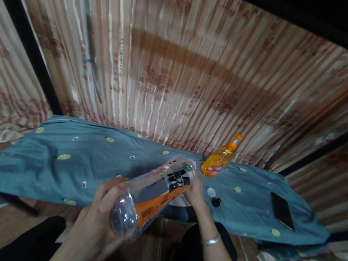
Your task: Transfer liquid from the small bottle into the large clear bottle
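A large clear plastic bottle with an orange and black label lies slantwise between my hands, above the front of a blue cloth-covered surface. My left hand is wrapped around its near end, which points down toward me. At the far end, my right hand grips the bottle from the right side; some of those fingers are hidden behind it. The bottle looks see-through, with no visible liquid. Part of a pale round object shows beneath it, too covered to name.
Behind my right hand stands an orange pump-top bottle of yellow liquid. A small white disc and a small black object lie beside my wrist. Farther right is a flat dark rectangular item. Pleated curtains hang behind, between dark frame bars.
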{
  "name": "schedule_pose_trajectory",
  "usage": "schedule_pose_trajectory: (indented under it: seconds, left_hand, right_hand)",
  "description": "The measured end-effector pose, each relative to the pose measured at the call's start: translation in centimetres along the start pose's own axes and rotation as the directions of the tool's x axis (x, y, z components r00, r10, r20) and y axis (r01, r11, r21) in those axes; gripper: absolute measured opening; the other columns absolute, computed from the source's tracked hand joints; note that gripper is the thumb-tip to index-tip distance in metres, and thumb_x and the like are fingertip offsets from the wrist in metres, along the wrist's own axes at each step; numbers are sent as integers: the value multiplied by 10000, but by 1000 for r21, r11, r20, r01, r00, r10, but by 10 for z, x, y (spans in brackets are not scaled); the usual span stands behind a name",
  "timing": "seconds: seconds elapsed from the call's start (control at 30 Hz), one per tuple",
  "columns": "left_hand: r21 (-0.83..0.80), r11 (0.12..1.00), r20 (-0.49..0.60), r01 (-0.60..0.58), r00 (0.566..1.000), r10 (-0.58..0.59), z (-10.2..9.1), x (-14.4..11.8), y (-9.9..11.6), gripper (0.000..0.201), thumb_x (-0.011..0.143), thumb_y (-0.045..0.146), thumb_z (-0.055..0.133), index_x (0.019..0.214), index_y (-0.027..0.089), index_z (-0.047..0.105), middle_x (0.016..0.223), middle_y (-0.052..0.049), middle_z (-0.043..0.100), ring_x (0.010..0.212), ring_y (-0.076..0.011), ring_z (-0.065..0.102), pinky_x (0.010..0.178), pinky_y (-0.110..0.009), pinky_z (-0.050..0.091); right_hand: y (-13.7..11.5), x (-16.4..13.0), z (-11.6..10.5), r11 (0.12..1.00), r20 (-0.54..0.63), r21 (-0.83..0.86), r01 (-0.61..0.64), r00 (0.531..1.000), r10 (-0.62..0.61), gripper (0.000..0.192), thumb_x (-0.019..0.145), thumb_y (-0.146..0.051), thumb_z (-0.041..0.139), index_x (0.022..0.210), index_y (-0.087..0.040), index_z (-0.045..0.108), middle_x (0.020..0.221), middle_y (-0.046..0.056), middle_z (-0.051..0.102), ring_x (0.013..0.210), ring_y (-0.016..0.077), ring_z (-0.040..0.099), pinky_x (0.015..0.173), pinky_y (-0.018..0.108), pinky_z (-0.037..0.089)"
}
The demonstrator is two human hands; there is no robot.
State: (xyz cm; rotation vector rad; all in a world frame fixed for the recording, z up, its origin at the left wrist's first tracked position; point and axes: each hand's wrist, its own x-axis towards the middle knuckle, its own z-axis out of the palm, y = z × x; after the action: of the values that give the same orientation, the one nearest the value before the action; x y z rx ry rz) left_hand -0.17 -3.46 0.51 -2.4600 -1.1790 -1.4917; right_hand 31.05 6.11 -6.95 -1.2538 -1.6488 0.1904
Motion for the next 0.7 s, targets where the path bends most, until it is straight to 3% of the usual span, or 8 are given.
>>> schedule_pose_trajectory:
  seconds: [0.2,0.7]
  left_hand:
    - [-12,1000,-17,-19,1000,19,0,5,3,755,947,285,673,1610,254,314,1315,-214,621,1083,-332,772,700,-374,705]
    - [-42,999,-28,-1,1000,0,2,6,4,841,877,269,715,1615,315,314,1336,-199,624,1057,-366,774,631,-409,706]
  right_hand:
    - [1,0,1,1000,1,1,-15,1000,15,629,825,-214,700,1445,-219,599,1441,144,712,1352,333,684,1180,521,541]
    - [-1,0,0,1000,2,20,-5,1000,5,606,836,-231,693,1435,-217,606,1427,144,720,1349,333,685,1179,516,541]
